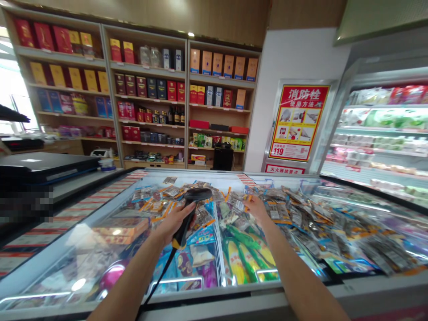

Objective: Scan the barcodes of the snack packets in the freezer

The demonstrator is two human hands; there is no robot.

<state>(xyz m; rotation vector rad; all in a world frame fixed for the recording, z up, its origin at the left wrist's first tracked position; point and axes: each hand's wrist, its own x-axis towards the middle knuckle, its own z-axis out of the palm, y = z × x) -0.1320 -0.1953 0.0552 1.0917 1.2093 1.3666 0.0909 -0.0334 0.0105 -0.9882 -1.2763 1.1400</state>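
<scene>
Hands at a freezer [364,287], clock positions taken from the view's centre. At 7 o'clock, the left hand [176,221] grips a scanner [187,220] by its handle, its cable [163,272] trailing toward 7. At 4, the right hand [257,207] pinches a packet [240,205], apart from the scanner. Loose packets [294,216] spread from 8 round to 4. Shelves [109,80] of boxes stand at 10 to 12, a poster [298,122] at 2.

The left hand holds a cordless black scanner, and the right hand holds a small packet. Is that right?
Not quite: the scanner isn't cordless. The head view shows a dark cord running from its handle. The left hand does hold it, and the right hand a small packet.
</scene>
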